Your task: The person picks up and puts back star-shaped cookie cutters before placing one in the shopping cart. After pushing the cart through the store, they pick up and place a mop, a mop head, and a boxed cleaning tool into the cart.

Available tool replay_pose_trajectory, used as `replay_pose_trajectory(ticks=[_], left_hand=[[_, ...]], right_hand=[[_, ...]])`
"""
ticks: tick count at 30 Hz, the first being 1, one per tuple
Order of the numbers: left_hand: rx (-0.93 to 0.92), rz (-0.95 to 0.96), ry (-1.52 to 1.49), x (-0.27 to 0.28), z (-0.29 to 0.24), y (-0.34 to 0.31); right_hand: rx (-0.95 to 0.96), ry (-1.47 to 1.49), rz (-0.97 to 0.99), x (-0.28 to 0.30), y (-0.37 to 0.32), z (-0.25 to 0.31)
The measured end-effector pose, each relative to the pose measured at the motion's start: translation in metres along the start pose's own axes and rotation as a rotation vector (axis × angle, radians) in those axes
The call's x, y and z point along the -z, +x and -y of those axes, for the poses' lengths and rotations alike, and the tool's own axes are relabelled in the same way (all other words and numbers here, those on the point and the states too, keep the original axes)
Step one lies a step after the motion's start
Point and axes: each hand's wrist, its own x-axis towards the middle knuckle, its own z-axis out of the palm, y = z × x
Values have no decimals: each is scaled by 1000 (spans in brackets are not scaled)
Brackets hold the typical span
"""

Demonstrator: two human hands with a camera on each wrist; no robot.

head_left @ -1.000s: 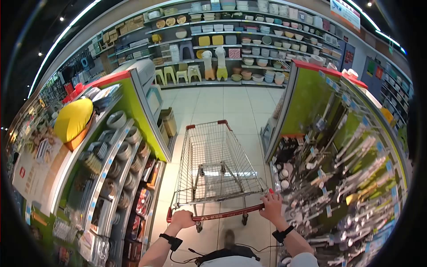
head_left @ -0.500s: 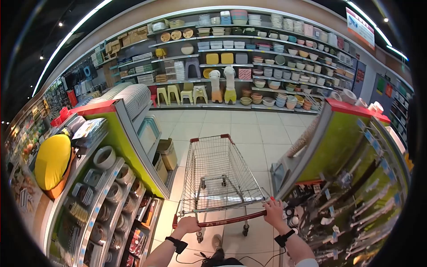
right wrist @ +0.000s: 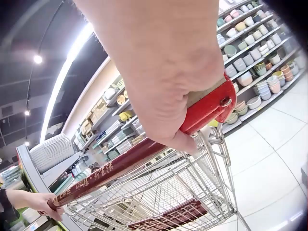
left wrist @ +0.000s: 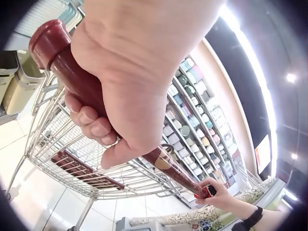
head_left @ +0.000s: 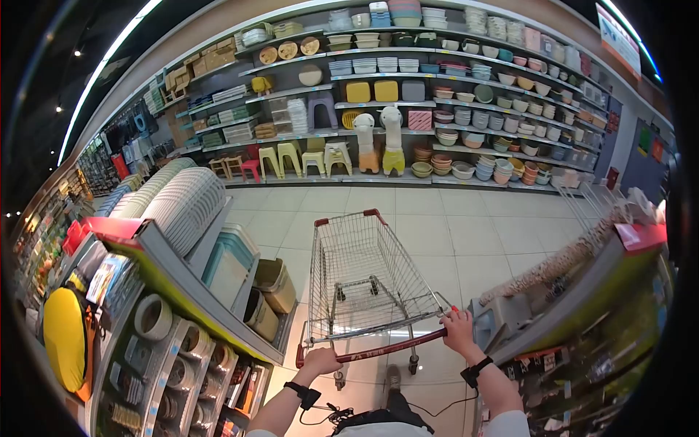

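A wire shopping cart (head_left: 357, 255) with a dark red handle bar (head_left: 393, 349) stands in front of me, its basket bare. My left hand (head_left: 320, 361) grips the bar near its left end. In the left wrist view, the fingers (left wrist: 91, 122) curl under the bar and the thumb points along it. At the other end, my right hand (head_left: 457, 329) holds the bar beside its bright red end piece (right wrist: 211, 106). Its thumb wraps the bar in the right wrist view, while the palm hides most of its grip.
Shelf units flank the cart: bowls (head_left: 153, 316) and bins (head_left: 275, 285) on the left, a patterned roll (head_left: 553, 266) on the right. Across the tiled floor (head_left: 415, 226) runs a long wall shelf with stools (head_left: 288, 157), two plush animals (head_left: 392, 142) and stacked bowls (head_left: 502, 171).
The cart has rolled forward between the two shelf ends, and the back wall shelf looks nearer. The view has turned slightly left to right. Both hands stay on the bar.
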Motion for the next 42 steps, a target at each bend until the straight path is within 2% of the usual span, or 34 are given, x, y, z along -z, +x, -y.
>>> replay_pose_trajectory(ticks=[6,10,15,17,22,35,42], left_hand=[[79,-60,-91,86,2,107],[150,-53,-125,137,7,178],[226,-99,-183,192,25,266],[258,-134,-217,212,38,303],[327,-186,-283,272,65,381],[565,-204,-442,420,176,547],[690,-250,-499,478,255,627]], right_hand=[[68,51,-20,-60,164,-56],[157,24,57,-111,270,-95],[163,-3,107,-152,403,-114],[170,-21,48,-174,457,-116],[233,24,101,-240,596,-129],[473,140,120,-380,915,-80],[630,181,117,-460,1077,-22]])
